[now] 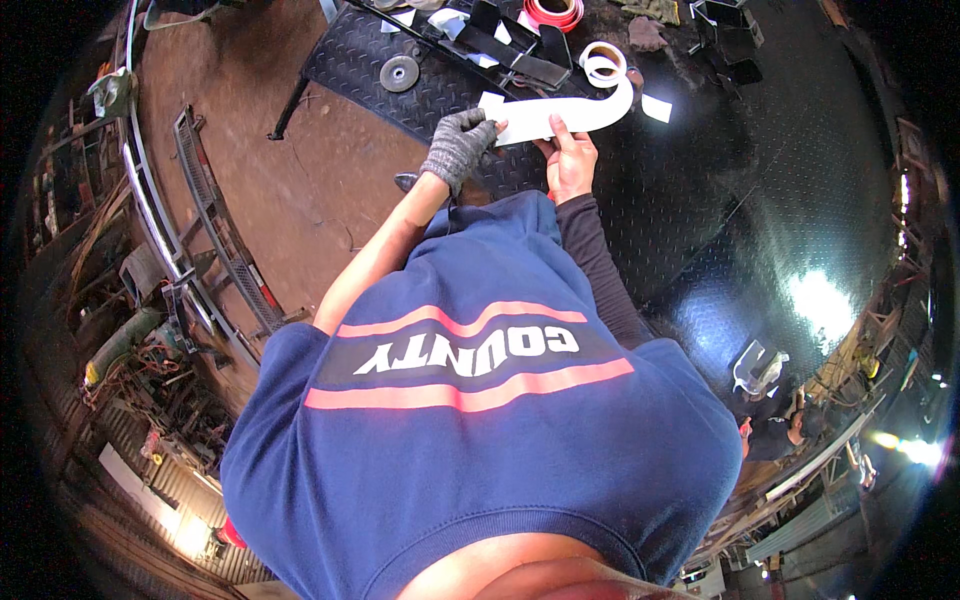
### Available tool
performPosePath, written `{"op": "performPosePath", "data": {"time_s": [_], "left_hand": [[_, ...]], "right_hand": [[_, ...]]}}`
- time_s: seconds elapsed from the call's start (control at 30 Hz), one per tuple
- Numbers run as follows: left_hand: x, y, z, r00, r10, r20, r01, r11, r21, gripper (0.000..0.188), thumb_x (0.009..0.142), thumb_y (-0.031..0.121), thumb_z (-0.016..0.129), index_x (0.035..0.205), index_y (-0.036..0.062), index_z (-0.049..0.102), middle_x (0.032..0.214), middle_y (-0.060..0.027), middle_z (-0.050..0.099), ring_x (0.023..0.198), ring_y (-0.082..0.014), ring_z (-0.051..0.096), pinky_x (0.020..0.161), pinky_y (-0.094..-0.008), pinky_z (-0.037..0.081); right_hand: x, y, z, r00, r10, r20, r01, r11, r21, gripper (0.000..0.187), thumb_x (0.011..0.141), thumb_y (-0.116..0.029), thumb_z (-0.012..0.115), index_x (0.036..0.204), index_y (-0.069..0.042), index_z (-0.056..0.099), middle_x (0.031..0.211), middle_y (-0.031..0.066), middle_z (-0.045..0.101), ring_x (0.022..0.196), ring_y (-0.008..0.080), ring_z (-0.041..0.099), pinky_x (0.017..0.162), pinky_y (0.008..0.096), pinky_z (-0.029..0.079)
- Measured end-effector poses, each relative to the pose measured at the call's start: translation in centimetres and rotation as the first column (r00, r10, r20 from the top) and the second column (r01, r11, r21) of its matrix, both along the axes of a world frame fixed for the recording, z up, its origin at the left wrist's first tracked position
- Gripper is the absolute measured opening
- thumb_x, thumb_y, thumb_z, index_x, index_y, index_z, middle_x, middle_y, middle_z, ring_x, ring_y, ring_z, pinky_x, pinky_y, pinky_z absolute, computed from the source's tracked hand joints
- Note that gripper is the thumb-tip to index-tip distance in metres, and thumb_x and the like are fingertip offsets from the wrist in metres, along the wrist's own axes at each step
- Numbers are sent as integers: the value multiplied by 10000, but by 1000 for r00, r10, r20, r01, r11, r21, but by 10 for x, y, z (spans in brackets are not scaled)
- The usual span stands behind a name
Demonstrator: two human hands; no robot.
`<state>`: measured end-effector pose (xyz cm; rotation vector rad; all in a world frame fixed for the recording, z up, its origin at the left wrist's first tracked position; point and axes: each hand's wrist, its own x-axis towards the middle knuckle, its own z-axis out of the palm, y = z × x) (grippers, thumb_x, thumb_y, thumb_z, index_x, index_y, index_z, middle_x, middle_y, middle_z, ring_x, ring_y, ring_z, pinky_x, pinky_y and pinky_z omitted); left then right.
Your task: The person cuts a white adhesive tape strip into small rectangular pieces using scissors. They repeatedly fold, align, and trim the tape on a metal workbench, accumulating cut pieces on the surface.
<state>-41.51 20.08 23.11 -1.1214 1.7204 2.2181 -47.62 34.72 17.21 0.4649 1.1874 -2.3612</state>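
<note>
A brown floor (250,130) spreads across the left of a cluttered workshop, while dark metal plate (770,170) with a raised pattern fills the right, catching a bright patch of light. Long metal rails (215,205) run along the floor at the left, and at the lower right another person (775,432) shows small near the rim of the view. The wearer, in a dark blue shirt (480,440) with coral stripes, has both arms stretched forward to a broad white strip (535,117) at the top centre, above the dark plate. The strip lies roughly crosswise, and its right end curves up toward a white roll (618,62). The left hand (458,148), in a grey knitted glove with bare fingertips, is closed around the left end of the strip, pinching it. The right hand (571,168) is bare and partly curled, with its thumb over the strip's near edge and the other fingers mostly hidden beneath, gripping it near the middle. A small white piece (656,108) lies just right of the strip. Beyond the hands are a round grey disc (399,74), black metal bars (535,68), a red roll (553,14) and a crumpled rag (648,34).
</note>
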Motion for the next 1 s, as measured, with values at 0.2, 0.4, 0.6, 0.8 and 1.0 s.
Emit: {"op": "performPosePath", "data": {"time_s": [0.2, 0.4, 0.6, 0.8, 1.0], "left_hand": [[7, -3, -14, 999, 33, 10, -34, 998, 62, 207, 800, 205, 663, 834, 8, 609, 682, -61, 605, 482, -148, 581, 420, -238, 426], [10, -4, -11, 1000, 5, -9, -4, 998, 58, 213, 812, 218, 652, 819, 13, 599, 647, -53, 584, 481, -149, 579, 411, -254, 429], [13, -6, -14, 1000, -14, -19, 15, 999, 51, 238, 835, 256, 621, 841, 19, 598, 658, -58, 587, 490, -146, 589, 410, -254, 430], [13, -9, -8, 999, -45, 4, 45, 998, 37, 241, 846, 270, 599, 829, 29, 606, 684, 8, 565, 569, -85, 477, 516, -244, 406], [18, -19, -18, 984, -141, -112, 152, 984, 95, 421, 768, 182, 677, 1139, 39, 541, 888, -37, 608, 761, -136, 548, 671, -283, 468]], "right_hand": [[1, 3, 1, 1000, 25, -3, -25, 999, 22, 214, 807, -54, 632, 1007, -10, 571, 939, 84, 614, 831, 186, 615, 658, 361, 550], [5, 2, 3, 1000, 2, -6, -1, 999, 36, 194, 794, -48, 645, 974, -16, 580, 914, 80, 623, 812, 180, 619, 641, 357, 555], [6, 0, 3, 1000, 2, -11, -1, 999, 43, 185, 803, -64, 641, 970, -16, 577, 910, 84, 631, 806, 183, 625, 636, 345, 552], [6, -2, 1, 1000, -5, -13, 6, 999, 45, 185, 807, -70, 640, 972, -15, 578, 909, 86, 635, 812, 184, 627, 649, 340, 551], [6, -5, 3, 999, -48, -3, 48, 997, 61, 178, 792, -72, 657, 950, -24, 588, 895, 77, 630, 796, 178, 622, 638, 352, 548]]}}
